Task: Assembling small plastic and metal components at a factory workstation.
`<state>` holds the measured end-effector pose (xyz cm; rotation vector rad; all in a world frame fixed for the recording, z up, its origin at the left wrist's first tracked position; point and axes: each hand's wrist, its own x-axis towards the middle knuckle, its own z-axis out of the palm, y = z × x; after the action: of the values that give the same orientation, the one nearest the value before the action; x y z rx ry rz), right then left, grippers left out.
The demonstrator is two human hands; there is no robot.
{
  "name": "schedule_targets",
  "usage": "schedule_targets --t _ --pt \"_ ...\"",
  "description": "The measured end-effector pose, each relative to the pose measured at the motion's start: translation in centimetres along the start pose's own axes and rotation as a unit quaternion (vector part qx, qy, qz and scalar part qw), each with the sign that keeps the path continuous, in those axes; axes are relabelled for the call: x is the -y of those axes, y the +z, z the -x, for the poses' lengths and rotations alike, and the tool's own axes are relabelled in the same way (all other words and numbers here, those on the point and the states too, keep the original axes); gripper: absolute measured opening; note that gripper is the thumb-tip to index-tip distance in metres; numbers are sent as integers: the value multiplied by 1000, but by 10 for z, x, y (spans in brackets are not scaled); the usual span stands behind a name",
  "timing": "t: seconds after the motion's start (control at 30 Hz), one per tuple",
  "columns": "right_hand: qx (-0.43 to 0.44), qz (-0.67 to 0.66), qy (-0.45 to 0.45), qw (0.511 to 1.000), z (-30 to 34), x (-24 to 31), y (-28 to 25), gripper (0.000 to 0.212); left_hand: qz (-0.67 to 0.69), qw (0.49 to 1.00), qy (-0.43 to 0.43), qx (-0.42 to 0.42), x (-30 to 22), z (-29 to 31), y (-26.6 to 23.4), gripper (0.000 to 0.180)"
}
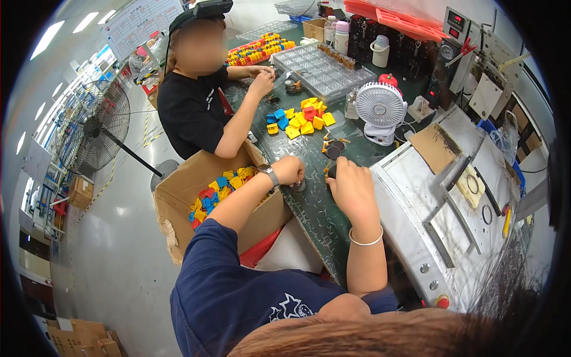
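Note:
My left hand (289,171), with a watch on its wrist, is closed at the green bench's left edge. Its fingertips pinch something small, mostly hidden, beside a greyish, see-through bit (299,186). Across from it my right hand (353,185) curls over the bench, thumb and forefinger around a dark round piece (332,171) that they partly cover. Just beyond lie dark discs with orange-brown parts (334,149). Farther up the bench is a loose heap of small yellow, red and blue plastic pieces (308,121).
A cardboard box (172,196) of coloured pieces stands left of the bench. Opposite sits a co-worker (193,107), hands together over the bench. A white desk fan (381,107) and clear compartment tray (321,68) stand farther back. A white metal machine table (410,196) adjoins on the right.

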<state>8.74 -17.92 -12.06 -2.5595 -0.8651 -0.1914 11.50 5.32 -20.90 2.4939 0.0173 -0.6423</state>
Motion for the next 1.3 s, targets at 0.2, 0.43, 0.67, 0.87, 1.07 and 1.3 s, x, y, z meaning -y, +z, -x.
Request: schedule_targets --t 0.2,0.43,0.67,0.87,1.07,1.3 --pt "-17 168 -21 985 -10 -5 47 22 -119 982 110 -95 10 -7 9 32" --pt "-12 282 -23 959 -11 2 66 39 -130 981 120 -80 2 4 7 35" --pt "135 286 28 948 -15 15 60 38 -131 980 125 -79 4 6 6 36" --pt "52 279 18 959 -12 1 84 31 -123 981 131 -78 0 7 7 36" --pt "153 254 62 953 -18 6 79 42 -119 982 129 -71 0 8 7 37" --pt "71 301 40 950 -15 1 92 40 -122 981 132 -76 2 8 7 38"
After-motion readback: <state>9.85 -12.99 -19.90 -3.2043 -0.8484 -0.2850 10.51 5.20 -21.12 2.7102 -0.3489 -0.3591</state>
